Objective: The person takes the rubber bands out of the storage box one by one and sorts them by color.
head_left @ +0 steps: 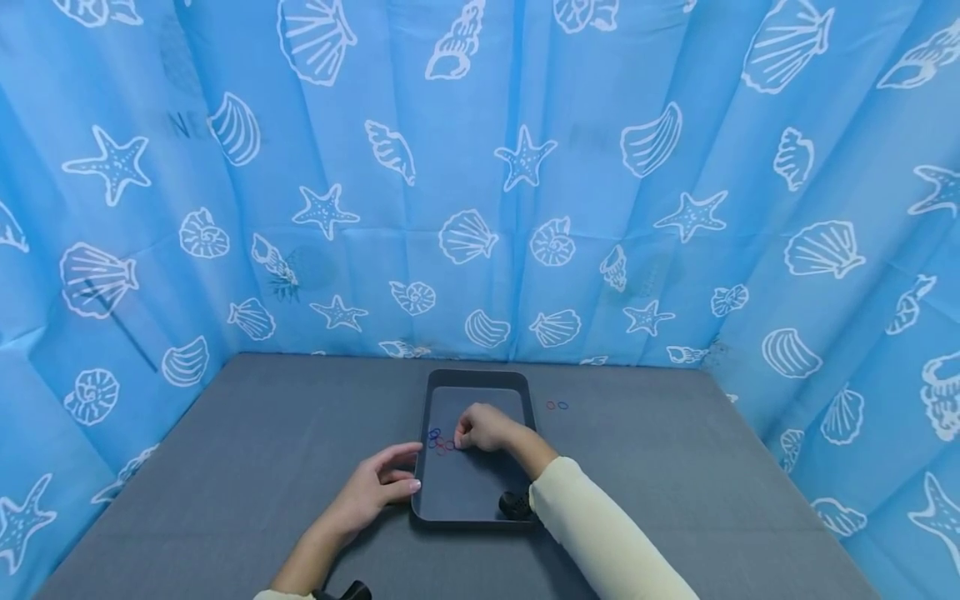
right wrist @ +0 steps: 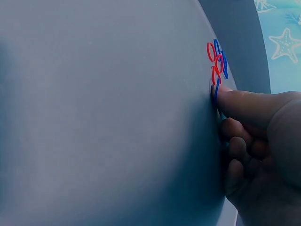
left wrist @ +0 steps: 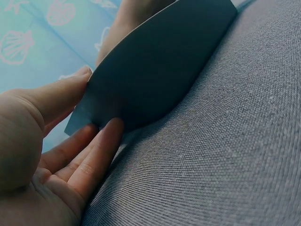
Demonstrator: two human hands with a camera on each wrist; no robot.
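A dark grey rectangular tray (head_left: pixel 480 506) lies on the table, with a small cluster of red rubber bands (right wrist: pixel 210 52) and blue rubber bands (right wrist: pixel 225 66) near its left wall. Inside it my right hand (head_left: pixel 486 427) reaches down beside the cluster. Thumb and forefinger pinch one blue rubber band (right wrist: pixel 217 92), seen at the thumb tip in the right wrist view; the other fingers curl in. At the tray's left side, my left hand (head_left: pixel 372 486) touches the outer wall (left wrist: pixel 141 70) with extended fingers, its thumb tip at the rim.
To the right of the tray, a red rubber band (head_left: pixel 551 405) and a blue rubber band (head_left: pixel 563 406) lie side by side on the grey tablecloth (head_left: pixel 645 467). A blue curtain (head_left: pixel 465 183) with white shells and starfish surrounds the table's back and sides.
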